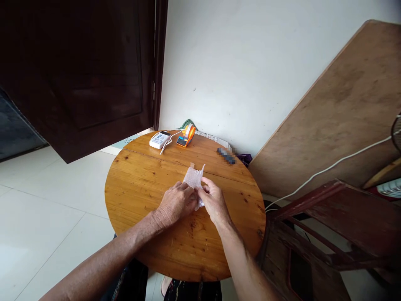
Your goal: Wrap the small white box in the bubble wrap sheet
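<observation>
So, a piece of bubble wrap [193, 177] sits right around the middle of the frame, just above the round wooden table [140, 188] or on it, can't really tell which. The right hand [215, 200] has it pinched along its right side, thumb on the near face. The left hand [178, 199] is knuckles-up at the lower left of the wrap, fingers curled against it, but the fingertips are hidden, so I can't tell if it's actually gripping. A small clear strip [192, 165] pokes out at the wrap's top edge.

Toward the table's far edge, upper centre-left, there's a white device [159, 140] with a white cable [166, 145] beside an orange tape dispenser [188, 134]. Right of those lies a dark, pixelated object [226, 156]. Dark reddish chair [360, 221] at lower right, dark door [103, 75] upper left.
</observation>
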Available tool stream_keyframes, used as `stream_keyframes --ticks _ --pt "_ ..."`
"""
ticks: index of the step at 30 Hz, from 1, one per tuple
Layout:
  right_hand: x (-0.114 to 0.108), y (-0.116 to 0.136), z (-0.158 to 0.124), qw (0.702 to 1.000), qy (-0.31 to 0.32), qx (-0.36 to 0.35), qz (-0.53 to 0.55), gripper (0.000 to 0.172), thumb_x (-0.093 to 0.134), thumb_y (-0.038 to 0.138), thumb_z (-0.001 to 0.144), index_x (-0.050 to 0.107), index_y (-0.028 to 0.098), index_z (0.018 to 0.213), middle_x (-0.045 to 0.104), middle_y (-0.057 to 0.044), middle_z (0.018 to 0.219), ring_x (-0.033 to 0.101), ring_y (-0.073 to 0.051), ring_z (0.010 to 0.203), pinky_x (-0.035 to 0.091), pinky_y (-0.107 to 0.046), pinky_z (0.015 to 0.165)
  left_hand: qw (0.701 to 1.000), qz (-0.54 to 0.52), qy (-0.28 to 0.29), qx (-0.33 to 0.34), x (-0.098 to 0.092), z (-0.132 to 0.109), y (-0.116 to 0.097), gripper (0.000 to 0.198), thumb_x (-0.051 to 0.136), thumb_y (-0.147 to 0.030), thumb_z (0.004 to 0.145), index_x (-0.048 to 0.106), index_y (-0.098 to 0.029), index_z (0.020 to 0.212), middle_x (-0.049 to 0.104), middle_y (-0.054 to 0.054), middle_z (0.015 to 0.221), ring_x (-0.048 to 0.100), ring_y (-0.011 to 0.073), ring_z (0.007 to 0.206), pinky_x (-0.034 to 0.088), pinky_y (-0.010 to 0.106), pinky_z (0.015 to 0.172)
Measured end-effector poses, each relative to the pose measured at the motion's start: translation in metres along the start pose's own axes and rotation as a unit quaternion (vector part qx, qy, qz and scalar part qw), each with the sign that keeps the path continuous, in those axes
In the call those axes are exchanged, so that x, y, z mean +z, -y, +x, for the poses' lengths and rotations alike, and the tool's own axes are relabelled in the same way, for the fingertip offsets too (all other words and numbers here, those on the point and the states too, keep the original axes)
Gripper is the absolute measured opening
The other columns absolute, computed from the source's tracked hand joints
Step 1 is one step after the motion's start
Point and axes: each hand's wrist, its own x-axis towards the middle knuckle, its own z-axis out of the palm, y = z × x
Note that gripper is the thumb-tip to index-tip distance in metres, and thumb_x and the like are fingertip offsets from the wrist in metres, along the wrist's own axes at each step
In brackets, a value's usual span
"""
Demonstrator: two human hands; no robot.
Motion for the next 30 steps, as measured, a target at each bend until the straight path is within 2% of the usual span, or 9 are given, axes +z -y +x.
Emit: stream_keyframes --ticks 2,7,9,12,16,19,24,26,30 --pt "0.0 0.001 -0.001 1.0 0.004 0.002 -0.004 0.061 0.066 0.039 0.07 0.059 0.011 0.124 0.059 0.004 0.063 0.052 -0.013 0.054 0.04 -0.024 0.049 0.999 -0.044 -0.014 -0.027 0.005 0.0 0.002 0.016 0.062 -0.027 0.088 0.066 -0.02 0.102 0.068 0.006 0.102 0.063 0.0228 0.098 0.051 0.032 0.083" --pt "-0.006 -0.001 -0.005 0.999 -0.03 -0.006 0.01 0.064 0.07 0.041 0.07 0.058 0.011 0.125 0.067 -0.001 0.074 0.059 -0.015 0.062 0.047 -0.025 0.053 0.99 -0.119 -0.061 -0.051 0.013 -0.004 0.004 0.042 0.068 -0.025 0.081 0.057 -0.021 0.121 0.058 0.008 0.126 0.065 0.0211 0.098 0.054 0.031 0.084" --pt "-0.006 -0.004 -0.005 0.999 -0.035 -0.005 0.017 0.064 0.07 0.043 0.071 0.058 0.012 0.126 0.068 -0.002 0.076 0.059 -0.015 0.061 0.046 -0.024 0.05 0.989 -0.125 -0.064 -0.036 0.015 -0.005 0.005 0.033 0.067 -0.024 0.082 0.061 -0.021 0.115 0.057 0.008 0.126 0.065 0.0203 0.097 0.054 0.031 0.083" --pt "-0.003 -0.004 -0.003 1.0 -0.021 -0.005 0.021 0.062 0.071 0.045 0.071 0.061 0.014 0.124 0.068 -0.002 0.075 0.056 -0.013 0.053 0.044 -0.022 0.043 0.99 -0.128 -0.065 -0.002 0.019 -0.004 0.009 0.016 0.063 -0.026 0.087 0.067 -0.021 0.102 0.061 0.007 0.115 0.065 0.0202 0.096 0.053 0.031 0.084" --pt "0.002 0.002 -0.005 1.0 -0.022 0.006 0.002 0.063 0.071 0.046 0.07 0.062 0.011 0.122 0.064 0.001 0.065 0.049 -0.01 0.044 0.038 -0.021 0.036 0.984 -0.163 -0.067 0.011 0.021 -0.003 0.012 0.015 0.061 -0.026 0.087 0.067 -0.02 0.099 0.064 0.007 0.105 0.063 0.0209 0.096 0.051 0.031 0.085" --pt "-0.001 0.008 -0.012 1.0 -0.017 0.003 -0.026 0.058 0.064 0.048 0.078 0.062 0.009 0.122 0.064 0.0 0.063 0.05 -0.011 0.044 0.039 -0.021 0.037 0.972 -0.22 -0.077 0.016 0.018 -0.005 0.013 0.015 0.065 -0.023 0.081 0.065 -0.018 0.096 0.063 0.006 0.097 0.061 0.0204 0.091 0.049 0.031 0.081" --pt "-0.008 0.004 -0.022 0.992 0.027 -0.074 -0.097 0.046 0.055 0.035 0.084 0.063 0.014 0.124 0.074 -0.01 0.098 0.061 -0.013 0.058 0.051 -0.025 0.05 0.926 -0.362 -0.066 -0.086 0.01 -0.007 0.014 0.034 0.06 -0.011 0.071 0.058 -0.017 0.104 0.054 -0.003 0.08 0.05 0.011 0.06 0.041 0.023 0.057" --pt "-0.008 0.001 -0.023 0.983 0.045 -0.11 -0.143 0.047 0.054 0.026 0.082 0.06 0.015 0.128 0.074 -0.01 0.102 0.066 -0.015 0.067 0.056 -0.028 0.061 0.913 -0.384 -0.078 -0.111 0.01 -0.006 0.014 0.027 0.06 -0.012 0.071 0.058 -0.017 0.097 0.051 -0.003 0.081 0.048 0.01 0.061 0.04 0.023 0.057" --pt "-0.008 -0.002 -0.024 0.945 0.064 -0.191 -0.257 0.057 0.048 0.014 0.081 0.052 0.019 0.138 0.073 -0.009 0.109 0.07 -0.019 0.086 0.057 -0.031 0.076 0.918 -0.364 -0.104 -0.12 0.014 -0.003 0.014 0.013 0.065 -0.024 0.075 0.058 -0.017 0.082 0.05 -0.002 0.081 0.048 0.0104 0.064 0.04 0.024 0.06"
